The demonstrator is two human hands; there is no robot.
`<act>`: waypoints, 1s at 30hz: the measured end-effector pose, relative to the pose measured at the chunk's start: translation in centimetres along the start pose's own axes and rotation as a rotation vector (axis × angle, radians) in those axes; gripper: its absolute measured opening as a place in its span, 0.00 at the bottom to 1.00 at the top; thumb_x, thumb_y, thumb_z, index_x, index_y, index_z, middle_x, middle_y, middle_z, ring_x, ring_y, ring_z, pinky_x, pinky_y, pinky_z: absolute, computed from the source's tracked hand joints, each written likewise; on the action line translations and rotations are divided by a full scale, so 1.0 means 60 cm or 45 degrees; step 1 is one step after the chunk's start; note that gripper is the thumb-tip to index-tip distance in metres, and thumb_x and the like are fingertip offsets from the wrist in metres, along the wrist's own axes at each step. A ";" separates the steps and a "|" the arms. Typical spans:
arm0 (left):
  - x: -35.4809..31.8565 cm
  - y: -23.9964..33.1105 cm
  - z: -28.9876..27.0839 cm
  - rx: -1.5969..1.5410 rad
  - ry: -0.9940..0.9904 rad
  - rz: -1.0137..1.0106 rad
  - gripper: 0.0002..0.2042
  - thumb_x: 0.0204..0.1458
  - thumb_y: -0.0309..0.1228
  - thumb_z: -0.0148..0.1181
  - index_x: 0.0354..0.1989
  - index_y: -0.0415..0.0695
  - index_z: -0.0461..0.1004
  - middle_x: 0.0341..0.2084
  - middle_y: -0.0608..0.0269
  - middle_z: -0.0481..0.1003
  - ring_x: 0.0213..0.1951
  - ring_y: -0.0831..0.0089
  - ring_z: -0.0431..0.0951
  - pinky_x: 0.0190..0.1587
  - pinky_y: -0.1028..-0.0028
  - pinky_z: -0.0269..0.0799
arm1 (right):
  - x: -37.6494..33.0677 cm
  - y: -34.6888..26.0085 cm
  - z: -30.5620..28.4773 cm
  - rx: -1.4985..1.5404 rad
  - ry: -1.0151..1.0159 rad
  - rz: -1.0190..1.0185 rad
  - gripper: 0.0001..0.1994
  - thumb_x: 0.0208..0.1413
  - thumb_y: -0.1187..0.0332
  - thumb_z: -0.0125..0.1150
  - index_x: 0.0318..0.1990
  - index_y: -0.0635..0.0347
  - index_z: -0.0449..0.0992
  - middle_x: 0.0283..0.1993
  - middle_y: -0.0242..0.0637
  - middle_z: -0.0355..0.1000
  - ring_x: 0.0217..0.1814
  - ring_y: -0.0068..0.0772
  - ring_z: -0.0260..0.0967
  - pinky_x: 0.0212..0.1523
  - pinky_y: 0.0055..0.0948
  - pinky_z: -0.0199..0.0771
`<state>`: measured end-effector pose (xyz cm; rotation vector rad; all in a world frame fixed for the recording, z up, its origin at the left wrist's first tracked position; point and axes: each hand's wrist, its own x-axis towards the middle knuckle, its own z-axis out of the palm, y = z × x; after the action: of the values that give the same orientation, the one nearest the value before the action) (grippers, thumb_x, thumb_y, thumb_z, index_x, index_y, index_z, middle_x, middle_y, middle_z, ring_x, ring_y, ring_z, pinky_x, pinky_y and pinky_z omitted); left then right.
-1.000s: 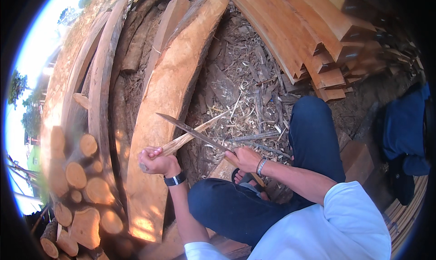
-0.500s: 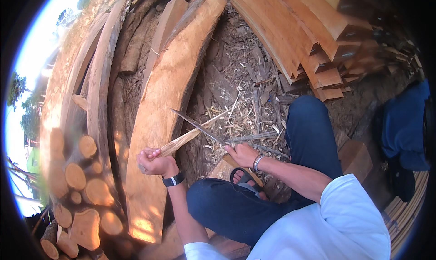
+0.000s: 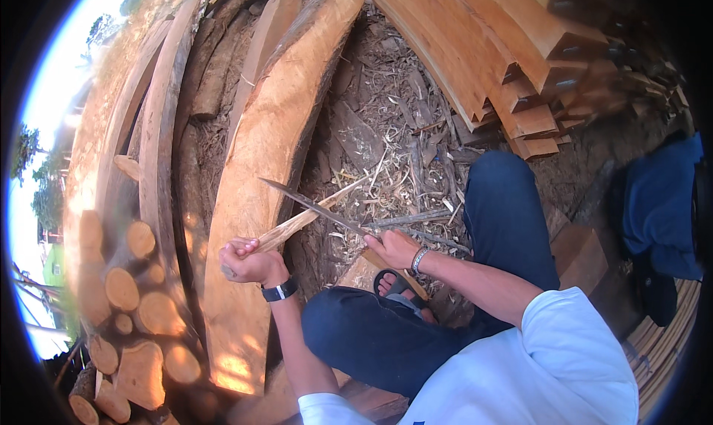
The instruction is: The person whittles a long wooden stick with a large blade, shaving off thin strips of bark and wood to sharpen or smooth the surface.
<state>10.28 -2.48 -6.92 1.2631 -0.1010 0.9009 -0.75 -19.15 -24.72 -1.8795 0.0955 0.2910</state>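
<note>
Left hand [image 3: 249, 260] sat at about 8 o'clock of frame centre, fingers closed tight around the lower end of a long thin pale wooden stick [image 3: 316, 211]; the stick ran up toward 2 o'clock from that fist, its tip over the chip litter. Black wristwatch [image 3: 280, 290] on the left wrist. Right hand [image 3: 392, 248] lay at 3 o'clock of the left hand, near it, fingers wrapped around the wooden handle of a long dark-bladed machete [image 3: 316, 208]; metal bracelet [image 3: 420, 259] on that wrist. Blade pointed toward 10 o'clock from the right hand and crossed the stick about mid-length, touching or nearly so, could not tell which. Both hands were over the edge of a broad curved orange-brown timber slab [image 3: 264, 158], which lay lengthwise from 7 to 1 o'clock on the ground. Wood shavings and bark scraps [image 3: 394, 172] covered the dirt at 1 o'clock of the hands. Stack of sawn reddish planks [image 3: 490, 61] at 1 o'clock, well apart. Pile of round cut logs [image 3: 126, 291] at 9 o'clock of the left hand. Person wore dark blue trousers [image 3: 505, 217], white shirt [image 3: 549, 365], black sandal [image 3: 397, 285] just below the right hand.
</note>
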 end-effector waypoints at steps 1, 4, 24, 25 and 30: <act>-0.006 0.003 -0.002 0.003 -0.026 0.004 0.14 0.51 0.26 0.45 0.14 0.47 0.55 0.09 0.67 0.57 0.13 0.77 0.58 0.17 0.78 0.57 | 0.004 0.008 0.004 0.007 0.002 0.075 0.36 0.63 0.42 0.40 0.22 0.72 0.74 0.20 0.60 0.70 0.27 0.61 0.72 0.34 0.51 0.71; -0.002 0.004 -0.006 0.001 -0.020 0.033 0.14 0.51 0.26 0.45 0.14 0.47 0.56 0.09 0.67 0.57 0.13 0.77 0.58 0.17 0.78 0.58 | 0.002 -0.019 -0.001 0.009 -0.053 0.082 0.36 0.63 0.42 0.40 0.21 0.73 0.74 0.20 0.61 0.69 0.28 0.62 0.72 0.34 0.52 0.71; -0.013 0.010 0.007 -0.023 -0.018 0.011 0.14 0.50 0.24 0.43 0.13 0.46 0.54 0.09 0.65 0.56 0.12 0.76 0.57 0.17 0.79 0.56 | 0.002 -0.039 -0.001 -0.002 -0.071 0.027 0.39 0.64 0.41 0.38 0.22 0.76 0.74 0.22 0.65 0.70 0.30 0.64 0.72 0.37 0.51 0.71; -0.011 0.011 0.007 -0.018 -0.002 0.004 0.13 0.50 0.23 0.43 0.13 0.46 0.54 0.08 0.65 0.56 0.12 0.76 0.57 0.17 0.79 0.56 | 0.005 -0.039 0.001 0.024 -0.043 -0.023 0.39 0.64 0.42 0.38 0.22 0.76 0.74 0.22 0.65 0.70 0.30 0.64 0.72 0.37 0.52 0.71; -0.017 0.010 0.007 -0.006 -0.083 0.053 0.13 0.50 0.23 0.43 0.13 0.47 0.54 0.08 0.65 0.56 0.12 0.76 0.58 0.17 0.79 0.57 | 0.021 -0.015 -0.002 0.059 -0.004 0.126 0.38 0.64 0.42 0.38 0.22 0.75 0.74 0.21 0.65 0.69 0.29 0.64 0.72 0.36 0.52 0.71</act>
<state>9.38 -3.39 -6.85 1.2900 -0.1811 0.8946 0.68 -18.88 -24.15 -1.8313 0.1917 0.3566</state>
